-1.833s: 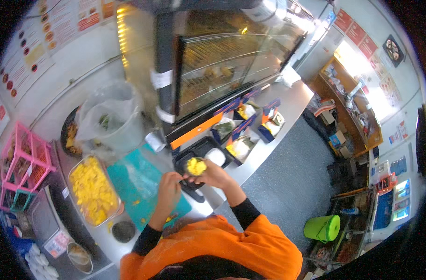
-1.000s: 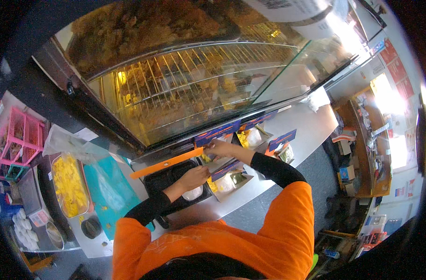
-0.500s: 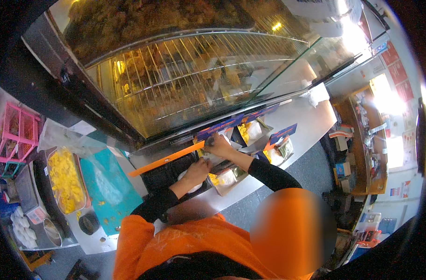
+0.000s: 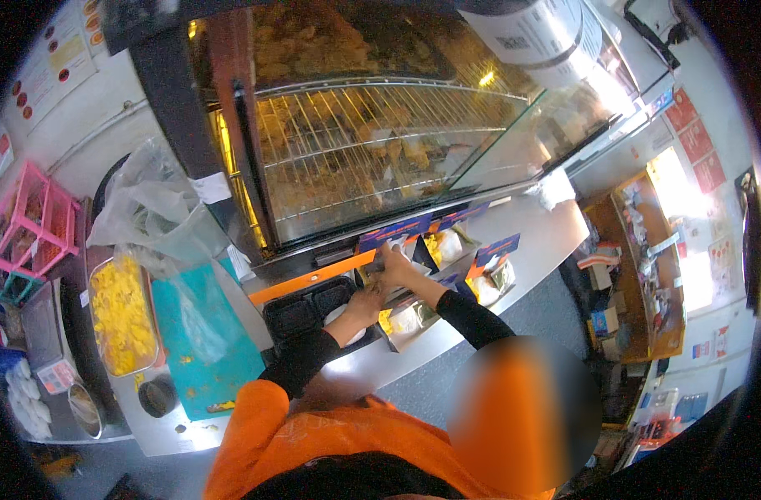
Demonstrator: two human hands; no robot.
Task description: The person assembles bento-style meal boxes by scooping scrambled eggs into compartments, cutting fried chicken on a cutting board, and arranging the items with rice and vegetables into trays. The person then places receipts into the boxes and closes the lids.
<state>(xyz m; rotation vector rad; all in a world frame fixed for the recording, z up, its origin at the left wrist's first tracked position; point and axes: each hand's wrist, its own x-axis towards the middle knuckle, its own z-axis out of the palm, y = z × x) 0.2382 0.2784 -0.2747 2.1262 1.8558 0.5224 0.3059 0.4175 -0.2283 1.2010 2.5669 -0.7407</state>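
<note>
- From my remote seat I see the left hand (image 4: 365, 308) and right hand (image 4: 395, 271) close together, fingers curled inward; I cannot tell how far each is closed or what either grips.
- The card box (image 4: 390, 234) they work over sits against the cabinet's lower edge. Its raised flap is dark blue; the hands cover most of its inside from me.
- Just nearer the body, I see an open box (image 4: 410, 337) with yellow chunks, a smooth white mound and a dark, leaf-like piece.
- Two similar boxes stand to the right, blue flaps up, each with white and yellow food showing.
- Left of the hands lies a black tray (image 4: 290, 317), matt and divided into compartments. A rounded white item (image 4: 335, 314) shows in it, partly hidden by the left hand.
- A flat orange strip (image 4: 312, 281) runs behind the tray.
- Farther left I have a teal board (image 4: 222, 387), bits scattered on it and a crumpled clear bag (image 4: 199, 329) on top.
- Beside it stands a rectangular tub (image 4: 122, 317) full of lumpy yellow pieces, with a small dark round bowl (image 4: 157, 398) nearby.
- Beyond the boxes rises a glass-fronted cabinet (image 4: 397, 179), thin wire racks carrying browned food.
</note>
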